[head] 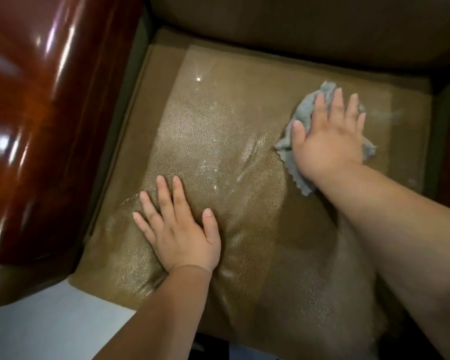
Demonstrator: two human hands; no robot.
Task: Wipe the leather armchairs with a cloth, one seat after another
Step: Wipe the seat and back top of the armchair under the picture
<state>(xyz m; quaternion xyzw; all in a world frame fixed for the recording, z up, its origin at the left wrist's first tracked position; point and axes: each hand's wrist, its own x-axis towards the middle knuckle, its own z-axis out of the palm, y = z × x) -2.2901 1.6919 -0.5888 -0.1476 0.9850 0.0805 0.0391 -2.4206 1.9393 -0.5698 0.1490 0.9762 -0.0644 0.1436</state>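
Your grey cloth (303, 118) lies crumpled on the right rear part of the olive-brown leather seat cushion (226, 141), pinned flat under your right hand (327, 136), fingers straight and slightly spread. Your left hand (178, 227) presses palm-down, fingers spread, on the cushion's front left. The glossy red-brown wooden armrest (29, 126) flanks the seat's left; the backrest (296, 24) rises behind.

Right hand (330, 136) presses a grey cloth (305, 110) flat on the seat (231, 141); left hand (181, 227) rests flat nearby.
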